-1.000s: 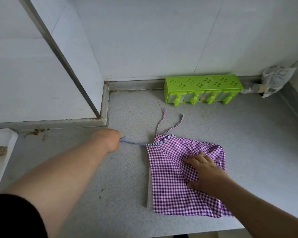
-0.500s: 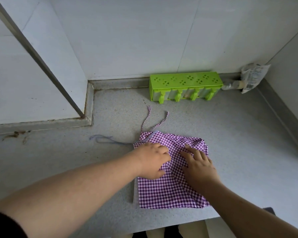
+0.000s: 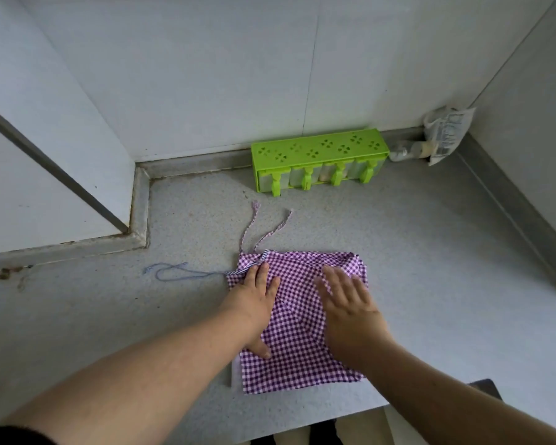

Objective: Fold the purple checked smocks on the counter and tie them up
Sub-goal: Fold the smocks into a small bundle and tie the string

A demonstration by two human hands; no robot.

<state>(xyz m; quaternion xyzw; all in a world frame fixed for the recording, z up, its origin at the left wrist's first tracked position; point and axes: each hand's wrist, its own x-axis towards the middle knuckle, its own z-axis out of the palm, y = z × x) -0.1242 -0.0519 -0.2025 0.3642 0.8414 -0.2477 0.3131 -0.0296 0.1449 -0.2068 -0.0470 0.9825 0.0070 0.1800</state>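
Note:
A purple checked smock (image 3: 297,329) lies folded into a rough square near the front edge of the grey counter (image 3: 430,252). My left hand (image 3: 254,303) rests flat on its left side, fingers spread. Pressed flat on the right side is my right hand (image 3: 350,303), also spread. Two checked ties (image 3: 254,226) trail from the smock's top left corner toward the back. A thin blue string (image 3: 180,273) loops out to the left on the counter.
A lime green rack (image 3: 318,159) with small jars stands against the back wall. A crumpled plastic bag (image 3: 443,133) sits in the back right corner. A raised wall step (image 3: 138,220) borders the counter at left. The front edge runs just below the smock.
My left hand let go of the blue string at the left, came onto the smock, and now lies flat. My right hand opened out flat on the right side. The camera moved closer.

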